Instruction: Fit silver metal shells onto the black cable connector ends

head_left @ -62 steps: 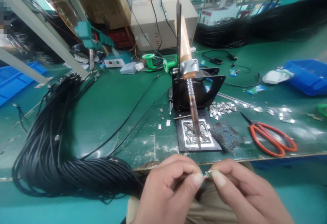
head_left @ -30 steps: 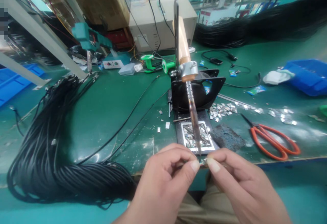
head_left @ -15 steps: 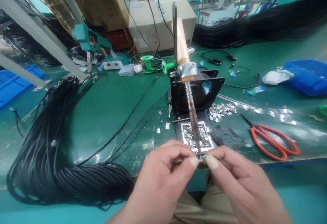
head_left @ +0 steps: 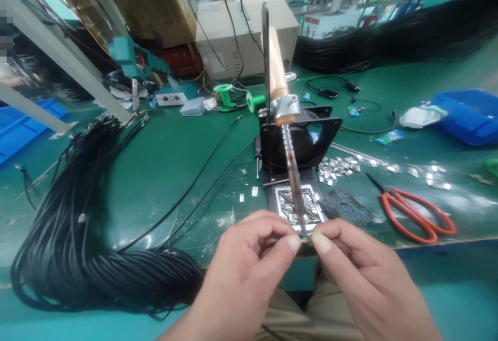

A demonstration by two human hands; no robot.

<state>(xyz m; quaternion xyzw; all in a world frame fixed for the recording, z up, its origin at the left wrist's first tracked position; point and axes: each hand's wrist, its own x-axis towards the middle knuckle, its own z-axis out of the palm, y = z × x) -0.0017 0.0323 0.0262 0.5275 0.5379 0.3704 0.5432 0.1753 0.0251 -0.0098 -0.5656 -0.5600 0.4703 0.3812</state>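
A soldering iron (head_left: 294,175) with a wooden handle is clamped in a black stand (head_left: 266,60), its tip pointing down between my hands. My left hand (head_left: 252,268) is closed in a pinch just left of the tip; a thin black cable (head_left: 274,333) shows below it, and its held end is mostly hidden. My right hand (head_left: 358,268) pinches a tiny piece against the tip from the right, too small to name. Behind my fingertips, a metal tray (head_left: 278,201) holds small silver pieces.
A thick bundle of black cables (head_left: 78,216) lies at left. Scissors with orange handles (head_left: 420,216), a dark sponge (head_left: 346,208) and loose metal pieces (head_left: 338,168) are at right. A blue bin (head_left: 467,118), green spools (head_left: 224,97) and a beige machine (head_left: 249,35) stand farther back.
Both hands have shifted very slightly at the iron's tip, keeping their pinches. Everything else on the bench looks the same.
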